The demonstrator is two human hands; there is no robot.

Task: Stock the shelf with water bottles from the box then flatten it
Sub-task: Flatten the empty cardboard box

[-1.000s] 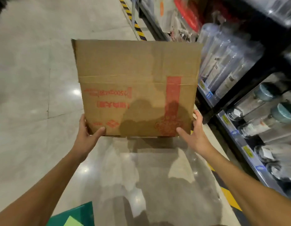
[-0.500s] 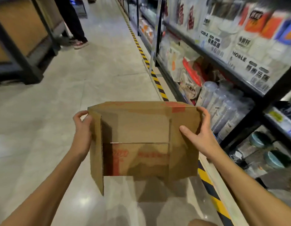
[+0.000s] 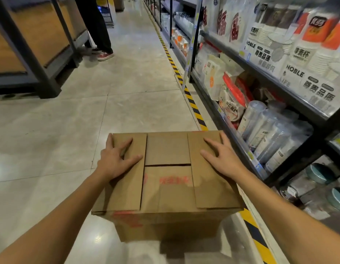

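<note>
Tipped flaps-up since half a second ago, box (image 3: 167, 221) now at 6 o'clock, beside shelf (image 3: 260, 73) at 3 o'clock. Left hand (image 3: 115, 161) and right hand (image 3: 222, 159) with fingers spread, gripping nothing, palms flat on outer flaps (image 3: 127, 189), probably pressing them down before flattening.

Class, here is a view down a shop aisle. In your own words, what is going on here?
A person has the left hand and right hand spread flat on the folded-in top flaps of a brown cardboard box, one hand on each side flap. The flaps are closed and the box is not yet flattened. To the right, a dark metal shelf carries clear plastic bottles. Up the aisle stands another person in red shoes.
</note>
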